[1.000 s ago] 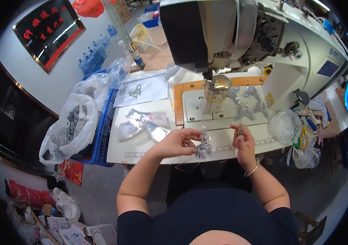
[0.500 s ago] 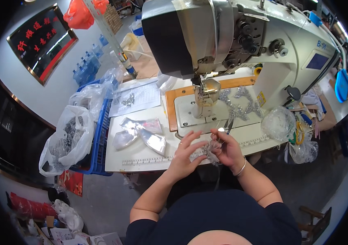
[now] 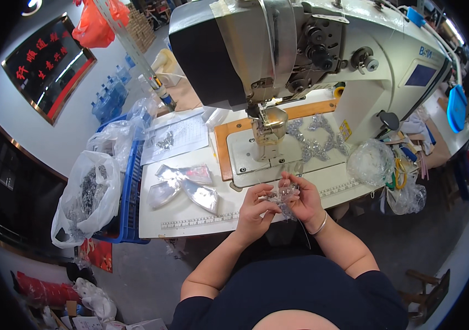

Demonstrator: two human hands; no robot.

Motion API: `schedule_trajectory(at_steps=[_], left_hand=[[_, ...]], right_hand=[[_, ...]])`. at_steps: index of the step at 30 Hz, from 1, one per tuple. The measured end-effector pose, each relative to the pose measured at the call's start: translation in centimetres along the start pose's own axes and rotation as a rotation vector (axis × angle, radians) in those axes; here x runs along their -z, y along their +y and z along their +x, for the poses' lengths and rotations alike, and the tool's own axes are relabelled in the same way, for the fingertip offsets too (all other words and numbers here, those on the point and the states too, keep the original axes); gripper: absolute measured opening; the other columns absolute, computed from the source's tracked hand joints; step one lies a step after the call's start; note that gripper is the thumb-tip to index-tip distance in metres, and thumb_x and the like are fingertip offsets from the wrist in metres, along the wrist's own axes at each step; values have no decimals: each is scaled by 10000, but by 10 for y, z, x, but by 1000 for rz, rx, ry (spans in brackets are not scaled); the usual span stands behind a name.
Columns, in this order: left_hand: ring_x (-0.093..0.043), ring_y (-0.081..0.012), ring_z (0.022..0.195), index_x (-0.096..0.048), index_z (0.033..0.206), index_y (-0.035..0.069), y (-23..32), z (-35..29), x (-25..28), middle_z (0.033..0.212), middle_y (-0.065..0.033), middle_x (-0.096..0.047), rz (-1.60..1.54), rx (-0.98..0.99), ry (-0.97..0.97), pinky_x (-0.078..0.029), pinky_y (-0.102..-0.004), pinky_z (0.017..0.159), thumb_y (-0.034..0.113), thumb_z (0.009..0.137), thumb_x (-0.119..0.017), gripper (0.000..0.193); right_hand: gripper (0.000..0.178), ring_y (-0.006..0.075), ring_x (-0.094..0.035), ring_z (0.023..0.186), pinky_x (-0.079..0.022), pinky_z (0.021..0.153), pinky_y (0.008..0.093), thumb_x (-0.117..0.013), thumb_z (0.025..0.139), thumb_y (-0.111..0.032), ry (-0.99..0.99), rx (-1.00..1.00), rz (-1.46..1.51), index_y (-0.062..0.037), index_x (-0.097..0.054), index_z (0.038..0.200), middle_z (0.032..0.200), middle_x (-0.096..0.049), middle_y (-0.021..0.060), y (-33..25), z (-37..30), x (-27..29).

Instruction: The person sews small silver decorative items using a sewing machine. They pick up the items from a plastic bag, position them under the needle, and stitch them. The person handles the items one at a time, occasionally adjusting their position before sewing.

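A clear, glittery silver ornamented piece (image 3: 286,199) is held above the front edge of the sewing table. My left hand (image 3: 254,214) pinches its left side with fingers curled in. Around its right side, the fingers of my right hand (image 3: 304,202) are closed. A thin strip or thread hangs from it below the hands; the piece's exact kind is too small to tell. Just beyond the hands stands the sewing machine's presser foot and needle area (image 3: 269,135). Similar silver ornamented pieces (image 3: 314,144) lie to the right of the needle.
Clear, shiny plastic cutouts (image 3: 198,193) lie at the left of the table, behind a ruler strip (image 3: 190,223). A paper sheet (image 3: 190,135) bears small silvery bits. A blue crate (image 3: 130,192) and a white plastic bag (image 3: 112,206) stand left; yellow-handled scissors (image 3: 400,173) sit right.
My left fingers, spread before, have closed in on the silver piece. My right hand keeps hold of it. The view has shifted a little.
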State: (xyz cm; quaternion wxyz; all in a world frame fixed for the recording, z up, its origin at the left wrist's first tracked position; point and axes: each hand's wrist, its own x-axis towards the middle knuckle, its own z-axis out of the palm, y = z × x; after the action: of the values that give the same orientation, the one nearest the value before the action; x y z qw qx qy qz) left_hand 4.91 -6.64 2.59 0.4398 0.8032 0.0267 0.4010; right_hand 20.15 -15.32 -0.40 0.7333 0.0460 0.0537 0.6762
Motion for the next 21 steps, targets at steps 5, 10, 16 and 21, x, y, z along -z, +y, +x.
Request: schedule_trajectory(at_steps=[5, 10, 16, 21], left_hand=[[-607, -264, 913, -639, 765, 62, -10, -4, -2, 928, -96, -604, 140, -179, 29, -515, -330, 728, -117, 676, -678, 203], [-614, -252, 864, -651, 754, 51, 0, 4, -3, 855, -82, -610, 226, -80, 44, -506, -319, 706, -121, 687, -660, 185], [-603, -259, 799, -680, 832, 67, -12, 1, 17, 863, -84, -586, 247, -86, -89, -503, -329, 675, -118, 683, -624, 243], [-616, -221, 788, -698, 819, 90, -18, 5, 19, 882, -66, -581, 255, 46, -136, -515, -298, 653, -116, 685, -634, 254]], right_hand=[[250, 105, -504, 629, -407, 506, 213, -445, 940, -138, 19, 31, -4, 14, -532, 1118, 912, -567, 93, -1, -2, 3], [279, 92, -490, 616, -401, 506, 216, -479, 946, -214, 169, 170, -197, -1, -538, 1116, 904, -573, 66, -5, -6, 1], [359, 111, -457, 601, -413, 558, 253, -600, 874, -296, 469, 1304, -1729, -77, -579, 1157, 858, -546, 6, -25, -47, -27], [351, 169, -493, 651, -419, 577, 282, -714, 684, -134, -137, 1200, -2763, -144, -663, 1032, 841, -575, -6, -3, -58, -64]])
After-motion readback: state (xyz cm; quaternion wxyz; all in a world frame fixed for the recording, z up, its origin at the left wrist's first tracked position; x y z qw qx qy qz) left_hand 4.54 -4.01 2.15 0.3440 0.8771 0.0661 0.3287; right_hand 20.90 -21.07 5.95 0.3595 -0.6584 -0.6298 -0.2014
